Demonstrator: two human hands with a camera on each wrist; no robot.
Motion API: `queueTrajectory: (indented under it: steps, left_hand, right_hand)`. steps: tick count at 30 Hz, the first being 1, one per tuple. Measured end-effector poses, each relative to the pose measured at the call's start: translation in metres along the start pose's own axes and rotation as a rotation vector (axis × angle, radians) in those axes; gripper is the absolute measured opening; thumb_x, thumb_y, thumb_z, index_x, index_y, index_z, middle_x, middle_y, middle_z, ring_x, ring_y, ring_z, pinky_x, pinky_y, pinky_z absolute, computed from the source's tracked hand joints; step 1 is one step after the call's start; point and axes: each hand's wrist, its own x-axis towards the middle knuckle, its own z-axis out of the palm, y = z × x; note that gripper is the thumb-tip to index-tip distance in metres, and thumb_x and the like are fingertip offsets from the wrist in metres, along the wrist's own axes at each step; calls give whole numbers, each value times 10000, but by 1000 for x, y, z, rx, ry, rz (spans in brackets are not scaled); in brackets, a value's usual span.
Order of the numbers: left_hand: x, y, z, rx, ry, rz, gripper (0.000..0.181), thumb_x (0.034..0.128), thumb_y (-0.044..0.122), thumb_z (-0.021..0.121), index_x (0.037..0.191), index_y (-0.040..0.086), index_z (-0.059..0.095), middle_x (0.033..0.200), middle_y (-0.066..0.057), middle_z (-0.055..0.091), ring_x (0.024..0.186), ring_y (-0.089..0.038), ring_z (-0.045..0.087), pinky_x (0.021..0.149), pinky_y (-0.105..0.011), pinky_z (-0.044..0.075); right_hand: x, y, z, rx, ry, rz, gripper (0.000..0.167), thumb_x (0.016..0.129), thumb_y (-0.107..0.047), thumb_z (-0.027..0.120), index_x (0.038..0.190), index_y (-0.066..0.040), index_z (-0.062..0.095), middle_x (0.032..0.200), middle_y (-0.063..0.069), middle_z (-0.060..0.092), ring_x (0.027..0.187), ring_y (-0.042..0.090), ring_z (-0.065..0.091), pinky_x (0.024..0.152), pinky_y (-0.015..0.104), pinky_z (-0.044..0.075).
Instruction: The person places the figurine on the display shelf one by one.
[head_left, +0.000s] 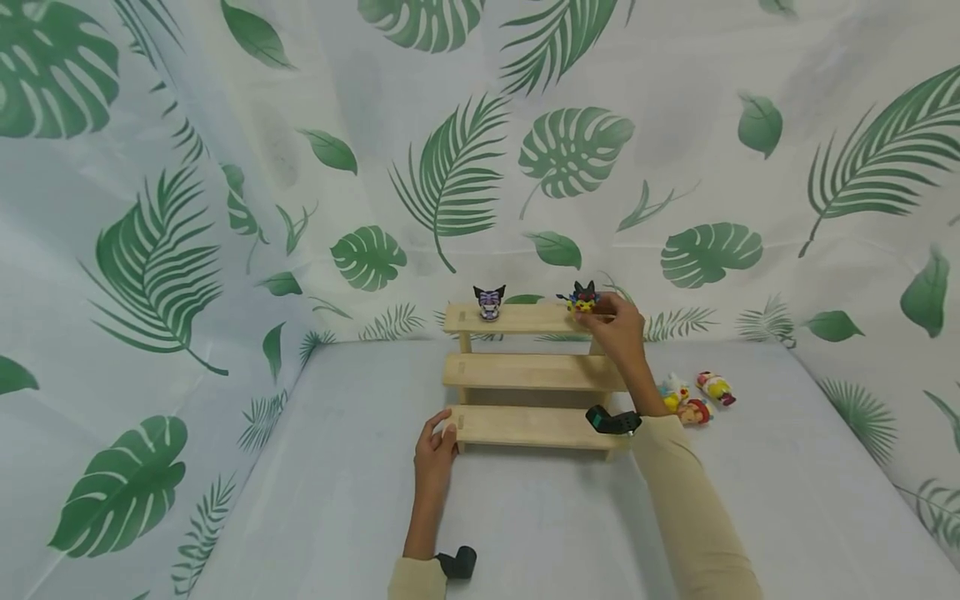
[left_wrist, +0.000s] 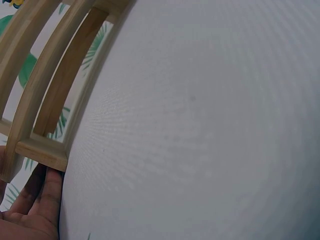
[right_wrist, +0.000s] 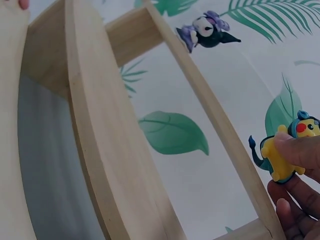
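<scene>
A three-tier wooden display stand stands on the white surface. My right hand pinches a Pikachu figurine in a dark blue-green costume between thumb and fingers, at the right end of the top tier. In the right wrist view the figurine shows its yellow body and dark tail; whether its base touches the plank I cannot tell. My left hand grips the left end of the lowest tier. Its fingers reach under the plank in the left wrist view. A black-and-purple figurine sits at the top tier's left end.
Right of the stand, several figurines lie on the surface, among them one in a red hat and a yellow-and-pink one. My right forearm partly covers this group. A leaf-printed curtain rises behind the stand and at both sides.
</scene>
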Motion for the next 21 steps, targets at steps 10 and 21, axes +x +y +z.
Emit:
queueTrajectory:
  steps: [10,21]
  left_hand:
    - [1,-4,0,-27,2,11,351,990,107,566,1333,35,548,1112,-223,675,912,-148,614,778,-297,535]
    - [2,-3,0,-5,5,-12,352,990,119,569,1338,69,556,975,-155,681,825,-167,580,748,-291,516]
  right_hand:
    - [-1,-2,5,6,8,28,397,835,-141,774,1147,61,632,1115,250,674,1026,374,652,886,446,529]
    - [-2,-3,12,-103,26,55,428,842,-240,770,1167,6,641,1107,231,690,1007,385,653,893,510,485]
